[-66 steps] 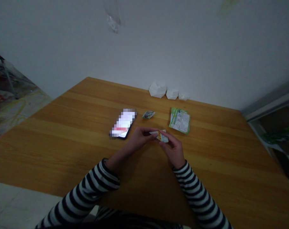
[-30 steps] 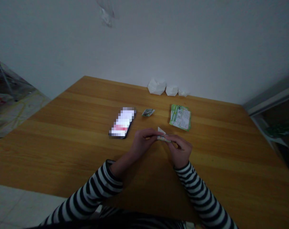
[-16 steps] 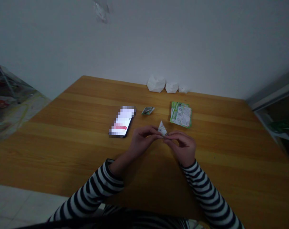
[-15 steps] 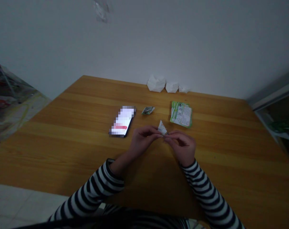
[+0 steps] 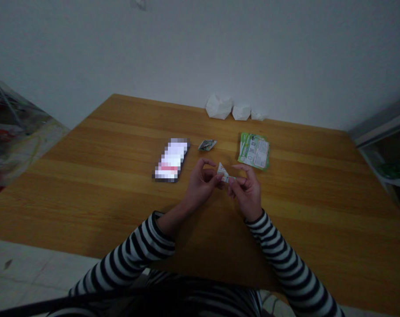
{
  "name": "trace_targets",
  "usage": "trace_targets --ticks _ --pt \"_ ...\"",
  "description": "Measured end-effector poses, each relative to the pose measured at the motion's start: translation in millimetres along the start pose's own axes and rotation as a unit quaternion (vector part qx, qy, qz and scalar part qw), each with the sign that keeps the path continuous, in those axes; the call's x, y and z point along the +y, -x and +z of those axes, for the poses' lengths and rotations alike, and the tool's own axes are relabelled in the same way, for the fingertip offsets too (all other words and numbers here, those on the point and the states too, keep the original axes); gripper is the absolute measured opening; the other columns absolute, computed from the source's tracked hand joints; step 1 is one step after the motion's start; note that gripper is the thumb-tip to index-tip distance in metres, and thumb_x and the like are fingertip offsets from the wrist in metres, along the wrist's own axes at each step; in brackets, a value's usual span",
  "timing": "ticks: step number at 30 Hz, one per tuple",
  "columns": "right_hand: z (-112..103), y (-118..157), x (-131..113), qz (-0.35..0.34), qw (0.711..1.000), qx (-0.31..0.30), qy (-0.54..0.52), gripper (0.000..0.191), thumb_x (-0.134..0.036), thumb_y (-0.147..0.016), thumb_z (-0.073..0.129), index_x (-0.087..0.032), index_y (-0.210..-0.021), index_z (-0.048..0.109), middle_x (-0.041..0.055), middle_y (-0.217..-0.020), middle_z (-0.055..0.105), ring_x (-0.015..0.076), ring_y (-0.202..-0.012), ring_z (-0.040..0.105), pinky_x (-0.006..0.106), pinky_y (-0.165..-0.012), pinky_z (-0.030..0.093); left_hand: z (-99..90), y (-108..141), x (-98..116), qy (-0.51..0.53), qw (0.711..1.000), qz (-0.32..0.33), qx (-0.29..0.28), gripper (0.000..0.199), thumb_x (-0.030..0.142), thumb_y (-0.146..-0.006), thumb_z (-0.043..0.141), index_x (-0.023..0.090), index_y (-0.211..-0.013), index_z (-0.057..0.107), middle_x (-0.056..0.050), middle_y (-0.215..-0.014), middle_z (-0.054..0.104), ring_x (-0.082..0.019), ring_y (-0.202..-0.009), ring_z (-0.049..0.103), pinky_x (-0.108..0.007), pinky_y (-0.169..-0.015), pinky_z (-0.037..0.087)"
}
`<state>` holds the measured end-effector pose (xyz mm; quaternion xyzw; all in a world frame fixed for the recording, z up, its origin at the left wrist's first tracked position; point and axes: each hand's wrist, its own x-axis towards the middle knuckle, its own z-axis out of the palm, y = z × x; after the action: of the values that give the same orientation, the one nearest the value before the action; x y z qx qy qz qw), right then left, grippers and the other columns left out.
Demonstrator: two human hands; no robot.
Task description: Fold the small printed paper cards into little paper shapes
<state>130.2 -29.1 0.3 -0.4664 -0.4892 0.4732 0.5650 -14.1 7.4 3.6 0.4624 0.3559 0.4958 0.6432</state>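
Observation:
A small folded piece of printed paper, white with a pointed top, is held up between both hands over the wooden table. My left hand pinches its left side between thumb and fingers, the index finger curled above. On the right side, my right hand grips the lower edge with its thumb in front and its index finger lifted away. Just beyond the hands lies a small folded paper piece, dark and greenish. To the right of it rests a stack of green and white printed sheets or packets.
A phone with a lit, blurred screen lies left of the hands. Three white folded paper shapes stand in a row along the wall at the back edge of the wooden table.
My index fingers have lifted off the folded paper, and the thumbs now press its front. A lower band of the paper shows. The view has tipped slightly downward.

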Motion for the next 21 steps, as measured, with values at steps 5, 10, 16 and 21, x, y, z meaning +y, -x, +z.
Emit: trace_targets --ticks 5,10,16,21 --pt "-1.1 -1.2 4.5 0.024 0.999 -0.024 -0.022 0.036 -0.038 -0.088 0.063 -0.025 -0.121 0.054 -0.0088 -0.051 0.06 0.0096 -0.041 0.049 0.02 -0.043 0.039 -7.0 -3.0 -3.9 -0.004 0.999 -0.013 -0.035 0.047 0.039 -0.074 0.078 0.021 -0.098 0.042 0.007 -0.059 0.065 -0.008 -0.045 0.057 -0.017 -0.047 0.046" --pt "-9.1 -7.7 5.4 0.043 0.997 -0.048 -0.045 0.037 -0.042 -0.082 0.071 -0.021 -0.112 0.068 -0.0001 -0.071 0.072 0.0126 -0.055 0.061 0.025 -0.052 0.05 -11.2 -7.2 5.7 -0.006 0.994 -0.049 -0.093 0.037 0.04 -0.076 0.077 0.013 -0.097 0.061 -0.004 -0.073 0.072 -0.013 -0.063 0.067 -0.023 -0.061 0.051" --pt "-11.0 -11.5 7.9 0.059 0.997 -0.03 -0.027 0.028 -0.045 -0.078 0.074 -0.017 -0.079 0.072 0.0032 -0.065 0.073 0.0135 -0.052 0.063 0.025 -0.049 0.051 -12.7 -7.3 10.1 -0.151 0.986 0.002 -0.066 0.024 0.037 -0.08 0.072 0.013 -0.082 0.073 -0.003 -0.068 0.069 -0.012 -0.059 0.059 -0.024 -0.058 0.048" --pt "-6.8 -8.0 7.8 0.046 0.998 0.017 0.04 0.038 -0.051 -0.084 0.066 -0.019 -0.066 0.058 -0.0017 -0.05 0.063 0.0097 -0.038 0.052 0.021 -0.038 0.041 -13.8 -6.9 7.5 -0.355 0.926 0.127 -0.007 0.022 0.035 -0.083 0.069 0.016 -0.072 0.071 -0.003 -0.074 0.063 -0.012 -0.065 0.054 -0.023 -0.059 0.043"
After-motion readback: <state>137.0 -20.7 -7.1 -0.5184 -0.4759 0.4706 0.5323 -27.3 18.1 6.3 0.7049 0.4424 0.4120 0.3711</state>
